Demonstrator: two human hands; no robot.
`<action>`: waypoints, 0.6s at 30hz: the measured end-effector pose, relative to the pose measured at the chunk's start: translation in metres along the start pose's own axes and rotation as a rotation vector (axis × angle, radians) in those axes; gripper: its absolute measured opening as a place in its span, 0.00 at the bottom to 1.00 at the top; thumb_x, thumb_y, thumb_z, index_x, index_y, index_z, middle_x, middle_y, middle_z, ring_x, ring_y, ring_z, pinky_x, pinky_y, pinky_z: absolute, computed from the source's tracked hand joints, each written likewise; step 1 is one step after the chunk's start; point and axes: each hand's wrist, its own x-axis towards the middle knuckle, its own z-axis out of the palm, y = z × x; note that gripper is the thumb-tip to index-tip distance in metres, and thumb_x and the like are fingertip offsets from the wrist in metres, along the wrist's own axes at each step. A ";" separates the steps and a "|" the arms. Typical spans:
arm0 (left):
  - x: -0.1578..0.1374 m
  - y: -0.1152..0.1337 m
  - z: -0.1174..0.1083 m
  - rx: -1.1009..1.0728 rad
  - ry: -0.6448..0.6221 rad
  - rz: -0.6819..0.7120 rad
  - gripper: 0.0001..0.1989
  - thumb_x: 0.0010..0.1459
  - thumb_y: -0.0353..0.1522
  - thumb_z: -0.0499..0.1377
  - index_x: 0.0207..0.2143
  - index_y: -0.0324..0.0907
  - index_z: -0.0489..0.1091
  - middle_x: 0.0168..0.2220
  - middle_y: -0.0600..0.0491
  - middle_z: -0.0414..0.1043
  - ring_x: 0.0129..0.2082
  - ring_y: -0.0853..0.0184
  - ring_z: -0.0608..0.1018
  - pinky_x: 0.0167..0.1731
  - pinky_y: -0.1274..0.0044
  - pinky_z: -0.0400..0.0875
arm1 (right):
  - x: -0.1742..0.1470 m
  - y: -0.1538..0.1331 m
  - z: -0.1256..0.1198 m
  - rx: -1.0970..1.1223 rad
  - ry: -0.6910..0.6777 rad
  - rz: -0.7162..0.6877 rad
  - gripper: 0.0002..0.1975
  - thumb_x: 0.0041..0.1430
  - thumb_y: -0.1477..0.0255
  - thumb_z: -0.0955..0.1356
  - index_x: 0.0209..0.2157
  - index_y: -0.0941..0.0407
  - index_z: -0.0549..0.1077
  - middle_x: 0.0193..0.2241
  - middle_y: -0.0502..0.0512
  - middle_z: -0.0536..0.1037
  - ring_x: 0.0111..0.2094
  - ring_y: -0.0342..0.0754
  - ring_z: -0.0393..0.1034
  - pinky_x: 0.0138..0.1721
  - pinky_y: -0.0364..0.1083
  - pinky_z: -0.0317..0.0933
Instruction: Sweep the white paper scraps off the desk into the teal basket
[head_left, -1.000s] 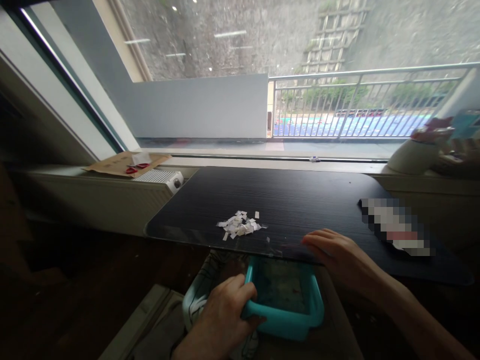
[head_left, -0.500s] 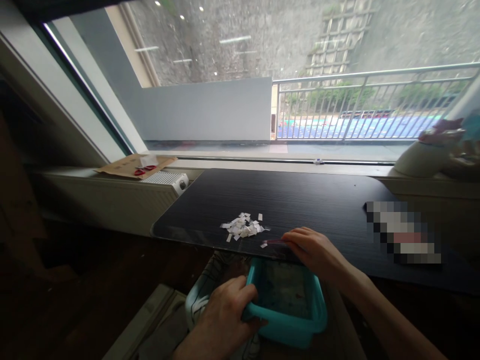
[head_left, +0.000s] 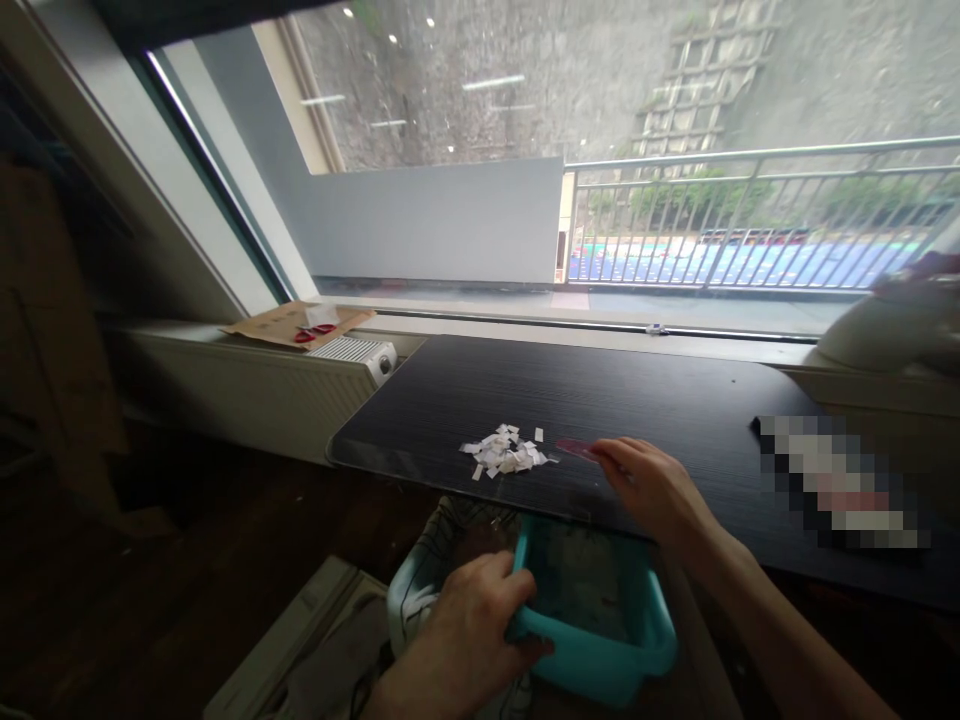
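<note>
My left hand (head_left: 480,610) is closed round the near left rim of a teal plastic bin (head_left: 592,665), which sits just below the table's front edge. Over the tabletop, my right hand (head_left: 649,480) pinches a thin, translucent pink strip (head_left: 576,448) by one end. The free end of that strip points left, close to a loose pile of small white paper scraps (head_left: 506,452). One scrap (head_left: 538,435) lies a little apart from the pile, near the strip's tip. Small bits lie in the dim bottom of the bin, too dark to make out.
The dark table (head_left: 420,400) stands against a window sill. Red scissors (head_left: 315,332) and a brown envelope (head_left: 274,322) lie at the left by a white radiator (head_left: 352,358). A blurred-out item (head_left: 840,490) is on the table's right side. A second, pale container (head_left: 409,580) adjoins the bin.
My right hand has lifted the strip up and away from the front edge. The scrap at its tip there is gone from the table. My left hand still grips the bin; the view has turned slightly left.
</note>
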 end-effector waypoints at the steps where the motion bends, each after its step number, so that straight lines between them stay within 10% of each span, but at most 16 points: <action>1: 0.002 0.002 0.001 0.005 -0.009 0.020 0.11 0.50 0.34 0.67 0.29 0.43 0.66 0.33 0.56 0.66 0.37 0.65 0.71 0.33 0.77 0.62 | 0.001 0.001 0.002 -0.011 -0.012 0.006 0.13 0.63 0.72 0.60 0.41 0.55 0.74 0.39 0.57 0.78 0.39 0.50 0.71 0.40 0.46 0.64; 18: 0.019 0.012 0.007 0.023 -0.001 0.168 0.16 0.47 0.38 0.70 0.34 0.45 0.67 0.35 0.56 0.67 0.36 0.64 0.71 0.34 0.77 0.63 | -0.030 -0.037 -0.011 0.210 -0.213 -0.068 0.11 0.64 0.73 0.60 0.39 0.53 0.73 0.34 0.53 0.76 0.35 0.45 0.69 0.38 0.43 0.62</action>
